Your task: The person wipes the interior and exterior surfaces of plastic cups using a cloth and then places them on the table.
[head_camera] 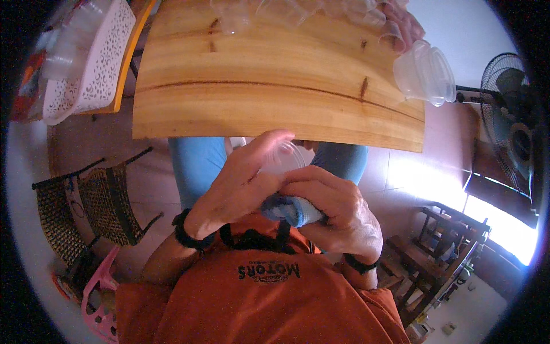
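Just off the near edge of the wooden table, my left hand [245, 176] grips a clear plastic cup [287, 158] by its side. My right hand [343, 206] is closed around a blue and white cloth [296, 210], with its fingertips close against the lower part of the cup. The cup's rim points away from me, towards the table; its base is hidden by my hands. Whether the cloth reaches inside the cup cannot be seen.
The wooden table [266, 107] bears clear cups [279, 10] along its far side and stacked plastic tubs [423, 73] at the right. A pink perforated basket [101, 64] with clear containers stands left. Woven chairs [107, 206] are at the left, a black fan [509, 120] at the right.
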A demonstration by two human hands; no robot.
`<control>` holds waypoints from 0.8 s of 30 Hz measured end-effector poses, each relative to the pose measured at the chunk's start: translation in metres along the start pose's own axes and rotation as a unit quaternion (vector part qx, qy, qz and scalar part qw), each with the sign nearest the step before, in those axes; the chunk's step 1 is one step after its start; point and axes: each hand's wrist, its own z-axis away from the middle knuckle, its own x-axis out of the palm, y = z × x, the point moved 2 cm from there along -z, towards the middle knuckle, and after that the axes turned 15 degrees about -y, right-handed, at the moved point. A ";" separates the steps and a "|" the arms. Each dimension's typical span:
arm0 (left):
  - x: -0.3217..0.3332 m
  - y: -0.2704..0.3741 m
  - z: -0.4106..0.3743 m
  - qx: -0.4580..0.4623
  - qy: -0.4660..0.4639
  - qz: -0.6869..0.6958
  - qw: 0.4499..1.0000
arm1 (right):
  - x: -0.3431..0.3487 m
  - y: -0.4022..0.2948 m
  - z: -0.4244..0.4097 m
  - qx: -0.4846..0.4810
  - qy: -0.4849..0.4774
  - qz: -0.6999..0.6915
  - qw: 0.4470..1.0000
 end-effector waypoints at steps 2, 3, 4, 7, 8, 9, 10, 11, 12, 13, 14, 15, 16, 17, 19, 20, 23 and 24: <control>0.000 0.000 -0.002 -0.037 -0.003 0.041 0.998 | 0.002 0.002 -0.001 -0.004 0.002 0.006 1.000; 0.000 -0.001 -0.001 -0.029 -0.001 0.055 0.998 | 0.003 0.003 -0.002 -0.007 0.002 0.008 1.000; 0.000 -0.001 -0.001 -0.020 0.001 0.068 0.997 | 0.003 0.003 -0.002 -0.006 0.001 0.006 1.000; 0.000 -0.004 0.000 -0.006 0.002 0.087 0.996 | 0.003 0.003 -0.002 -0.005 0.002 0.003 1.000; 0.000 -0.005 0.000 -0.004 0.001 0.089 0.996 | 0.004 0.004 -0.002 -0.005 0.004 0.002 1.000; -0.001 -0.003 -0.001 -0.006 -0.003 0.104 0.995 | 0.005 0.004 -0.001 -0.004 0.007 0.001 1.000; -0.002 0.003 -0.002 -0.008 -0.007 0.119 0.993 | 0.004 0.005 0.000 -0.006 0.006 -0.001 1.000; -0.001 0.006 -0.004 -0.011 -0.010 0.135 0.991 | 0.002 0.006 0.001 -0.009 0.005 -0.003 1.000; 0.000 0.004 -0.003 -0.023 -0.002 0.147 0.989 | 0.001 0.006 0.002 -0.013 0.002 -0.005 1.000; 0.003 -0.001 -0.002 -0.034 0.006 0.159 0.987 | -0.001 0.006 0.003 -0.018 0.001 -0.003 1.000; 0.004 -0.004 -0.001 -0.046 0.014 0.171 0.984 | -0.003 0.006 0.005 -0.023 0.000 0.000 1.000; 0.003 -0.005 -0.002 -0.046 -0.008 0.175 0.984 | -0.004 0.005 0.006 -0.026 0.002 0.004 1.000; 0.001 -0.005 -0.003 -0.045 -0.029 0.178 0.982 | -0.004 0.004 0.006 -0.026 0.012 0.002 1.000; -0.001 -0.006 -0.004 -0.045 -0.051 0.182 0.981 | -0.003 0.003 0.005 -0.026 0.023 0.000 0.999; -0.004 -0.007 -0.004 -0.075 -0.065 0.169 0.981 | -0.002 0.001 0.004 -0.031 0.029 -0.008 0.999; -0.004 -0.007 -0.003 -0.090 -0.072 0.163 0.980 | -0.002 0.001 0.003 -0.035 0.025 -0.014 0.999; 0.003 -0.010 -0.001 -0.065 -0.044 0.277 0.958 | 0.001 0.005 0.005 -0.037 0.033 -0.017 0.999; 0.004 -0.007 -0.001 -0.075 -0.034 0.255 0.964 | 0.001 0.006 0.004 -0.032 0.026 -0.016 0.999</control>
